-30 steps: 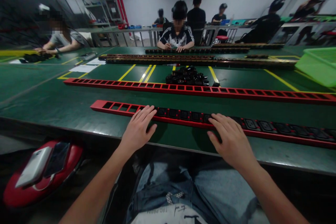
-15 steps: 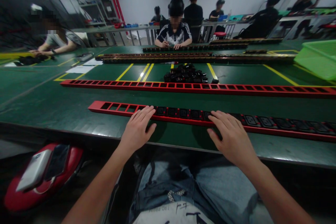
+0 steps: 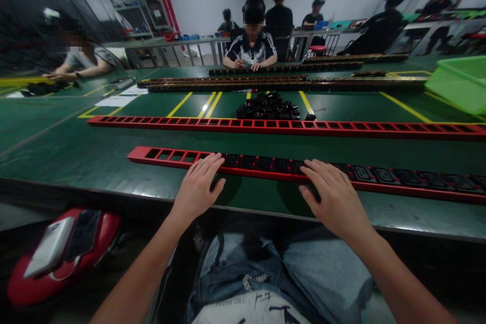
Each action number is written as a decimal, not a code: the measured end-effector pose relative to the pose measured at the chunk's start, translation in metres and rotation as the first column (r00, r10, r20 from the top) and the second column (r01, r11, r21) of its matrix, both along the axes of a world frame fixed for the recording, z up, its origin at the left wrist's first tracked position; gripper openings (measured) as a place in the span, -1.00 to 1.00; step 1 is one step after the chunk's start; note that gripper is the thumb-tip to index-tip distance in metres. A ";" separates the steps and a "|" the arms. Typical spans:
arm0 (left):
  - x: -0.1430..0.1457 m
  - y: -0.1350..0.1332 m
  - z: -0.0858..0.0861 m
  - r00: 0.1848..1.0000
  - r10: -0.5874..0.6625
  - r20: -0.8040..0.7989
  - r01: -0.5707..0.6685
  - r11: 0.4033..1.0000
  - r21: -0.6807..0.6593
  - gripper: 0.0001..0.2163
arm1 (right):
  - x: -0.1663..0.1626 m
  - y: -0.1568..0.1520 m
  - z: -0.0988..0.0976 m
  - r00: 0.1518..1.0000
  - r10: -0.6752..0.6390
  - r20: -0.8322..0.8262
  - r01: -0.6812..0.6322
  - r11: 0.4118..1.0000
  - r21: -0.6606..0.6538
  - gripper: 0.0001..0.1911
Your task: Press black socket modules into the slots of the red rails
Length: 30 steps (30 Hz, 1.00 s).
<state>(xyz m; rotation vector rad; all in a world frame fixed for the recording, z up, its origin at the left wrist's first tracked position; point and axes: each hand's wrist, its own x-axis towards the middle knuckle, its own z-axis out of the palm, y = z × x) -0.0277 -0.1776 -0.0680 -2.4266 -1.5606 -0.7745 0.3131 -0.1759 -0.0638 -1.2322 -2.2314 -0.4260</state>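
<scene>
A long red strip frame (image 3: 261, 164) lies across the green table (image 3: 76, 152) close to its near edge, partly filled with black sockets. My left hand (image 3: 198, 187) rests flat on it with fingers stretched out, where the filled slots begin. My right hand (image 3: 334, 197) lies open on the strip further right, fingers spread over the sockets. Neither hand holds anything. A second red strip frame (image 3: 288, 127) with bare slots lies parallel behind it. A pile of loose black sockets (image 3: 268, 106) sits just beyond that.
A green plastic bin (image 3: 459, 83) stands at the far right. Dark strips (image 3: 281, 82) lie further back, where a seated person (image 3: 252, 43) works; another person (image 3: 81, 55) sits at the left. A red stool with a phone (image 3: 56, 248) stands left of my knee.
Both hands stay flat on the near red strip. The view has shifted slightly; nothing else has visibly moved.
</scene>
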 end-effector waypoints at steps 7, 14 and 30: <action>0.000 0.000 0.000 1.000 0.002 -0.006 -0.002 1.000 0.003 -0.57 | 0.000 0.000 0.000 1.000 0.003 0.002 -0.003 1.000 0.003 -0.63; -0.001 0.001 -0.001 1.000 0.003 0.003 -0.003 1.000 -0.016 -0.55 | 0.000 0.000 0.000 1.000 0.002 0.002 -0.002 1.000 0.013 -0.64; 0.000 0.000 0.001 1.000 0.004 0.013 -0.004 1.000 -0.017 -0.57 | 0.000 0.000 0.001 1.000 -0.002 0.007 0.002 1.000 0.008 -0.64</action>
